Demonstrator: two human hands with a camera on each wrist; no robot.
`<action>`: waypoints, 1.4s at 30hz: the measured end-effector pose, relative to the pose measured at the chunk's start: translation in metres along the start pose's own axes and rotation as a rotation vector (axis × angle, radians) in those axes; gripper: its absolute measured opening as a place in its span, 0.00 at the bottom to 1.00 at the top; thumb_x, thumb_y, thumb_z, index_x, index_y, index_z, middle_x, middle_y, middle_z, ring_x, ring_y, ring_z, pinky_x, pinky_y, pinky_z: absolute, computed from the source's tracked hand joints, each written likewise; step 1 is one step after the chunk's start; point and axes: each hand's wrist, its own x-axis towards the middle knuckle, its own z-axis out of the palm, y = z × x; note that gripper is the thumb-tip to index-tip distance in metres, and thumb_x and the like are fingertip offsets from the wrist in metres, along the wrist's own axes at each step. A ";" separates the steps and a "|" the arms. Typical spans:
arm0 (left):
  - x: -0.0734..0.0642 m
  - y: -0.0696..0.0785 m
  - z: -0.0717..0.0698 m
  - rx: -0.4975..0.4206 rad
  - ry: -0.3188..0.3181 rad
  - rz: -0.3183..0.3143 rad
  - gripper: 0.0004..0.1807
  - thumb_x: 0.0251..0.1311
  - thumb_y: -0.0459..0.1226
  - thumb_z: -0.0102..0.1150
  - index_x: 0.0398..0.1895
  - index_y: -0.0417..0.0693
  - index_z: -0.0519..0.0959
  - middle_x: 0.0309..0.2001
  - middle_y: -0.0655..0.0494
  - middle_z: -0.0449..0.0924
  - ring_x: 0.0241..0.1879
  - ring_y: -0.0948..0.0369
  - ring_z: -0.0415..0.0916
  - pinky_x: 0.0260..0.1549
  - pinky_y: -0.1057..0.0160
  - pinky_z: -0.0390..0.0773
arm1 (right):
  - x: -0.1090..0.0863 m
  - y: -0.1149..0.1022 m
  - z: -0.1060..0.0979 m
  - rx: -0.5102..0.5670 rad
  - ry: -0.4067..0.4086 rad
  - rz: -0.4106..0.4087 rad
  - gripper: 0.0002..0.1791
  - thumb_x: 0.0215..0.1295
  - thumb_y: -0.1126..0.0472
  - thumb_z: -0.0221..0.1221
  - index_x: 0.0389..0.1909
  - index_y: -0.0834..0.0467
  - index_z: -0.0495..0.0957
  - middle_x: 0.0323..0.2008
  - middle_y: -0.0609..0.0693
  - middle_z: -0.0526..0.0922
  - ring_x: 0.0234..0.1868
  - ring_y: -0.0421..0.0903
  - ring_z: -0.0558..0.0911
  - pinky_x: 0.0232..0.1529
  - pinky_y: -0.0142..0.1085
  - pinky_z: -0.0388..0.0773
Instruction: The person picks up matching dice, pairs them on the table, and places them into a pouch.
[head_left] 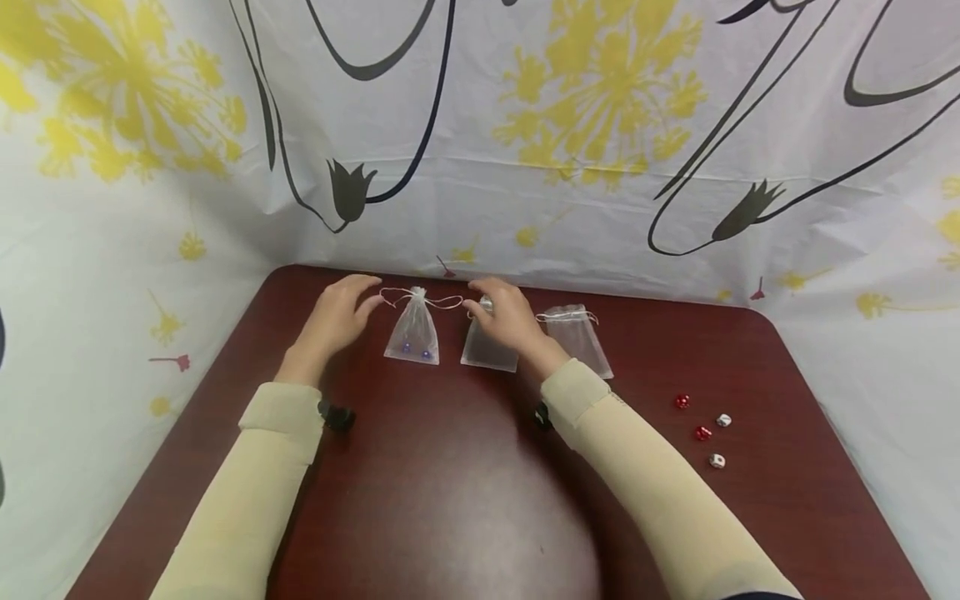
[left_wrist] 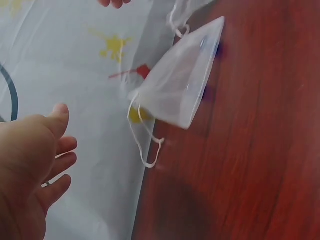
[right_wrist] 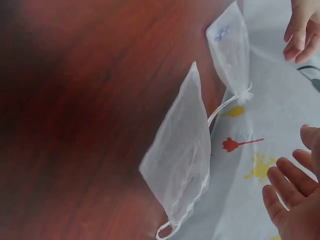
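Observation:
A sheer white drawstring pouch [head_left: 414, 332], cinched at its neck with the cord loops spread to both sides, holds small blue-purple beads [head_left: 426, 355]. To its left is my left hand [head_left: 333, 312], apart from the pouch, fingers loosely bent around nothing. My right hand [head_left: 504, 312] hovers over the top of a second sheer pouch [head_left: 489, 348] and partly hides it. The right wrist view shows those right fingers [right_wrist: 287, 187] spread and holding nothing, beside this flat pouch [right_wrist: 182, 150]. Farther right lies a third pouch [head_left: 577, 337], partly behind my right wrist.
Small shiny red balls [head_left: 702, 433] and silver balls [head_left: 717, 460] lie on the right part of the dark red table [head_left: 450, 492]. A patterned white cloth [head_left: 465, 108] hangs along the table's back edge and sides.

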 end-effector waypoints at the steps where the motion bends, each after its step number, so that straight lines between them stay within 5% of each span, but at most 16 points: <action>1: 0.000 0.004 0.002 -0.006 -0.009 0.011 0.20 0.72 0.37 0.58 0.62 0.36 0.77 0.62 0.39 0.76 0.66 0.44 0.70 0.68 0.45 0.66 | -0.003 0.000 -0.002 -0.002 0.008 -0.008 0.22 0.73 0.54 0.61 0.62 0.62 0.78 0.61 0.59 0.80 0.63 0.57 0.77 0.65 0.49 0.72; 14: -0.014 0.065 0.054 0.004 -0.202 0.173 0.24 0.73 0.41 0.58 0.66 0.38 0.75 0.68 0.41 0.72 0.69 0.46 0.67 0.70 0.47 0.64 | -0.057 0.011 -0.026 -0.153 0.065 -0.048 0.24 0.71 0.55 0.62 0.63 0.63 0.77 0.58 0.60 0.80 0.61 0.58 0.77 0.63 0.52 0.73; 27: -0.016 0.079 0.087 0.033 -0.282 0.249 0.26 0.73 0.42 0.58 0.67 0.34 0.73 0.68 0.40 0.71 0.68 0.46 0.69 0.68 0.48 0.68 | -0.100 0.038 -0.037 -0.198 0.164 -0.040 0.22 0.68 0.56 0.65 0.60 0.61 0.79 0.57 0.60 0.82 0.61 0.59 0.78 0.62 0.58 0.72; 37: -0.016 0.084 0.109 0.072 -0.422 0.208 0.35 0.74 0.48 0.56 0.74 0.34 0.63 0.77 0.41 0.56 0.77 0.47 0.53 0.74 0.50 0.56 | -0.132 0.058 -0.059 -0.199 0.210 0.029 0.22 0.66 0.56 0.67 0.58 0.62 0.80 0.54 0.59 0.82 0.56 0.59 0.79 0.56 0.58 0.75; 42: -0.018 0.088 0.116 0.087 -0.443 0.226 0.38 0.73 0.50 0.56 0.75 0.33 0.61 0.78 0.40 0.52 0.77 0.47 0.51 0.75 0.51 0.54 | -0.147 0.066 -0.071 -0.213 0.260 0.038 0.22 0.64 0.58 0.69 0.56 0.63 0.82 0.51 0.59 0.83 0.53 0.60 0.81 0.52 0.58 0.76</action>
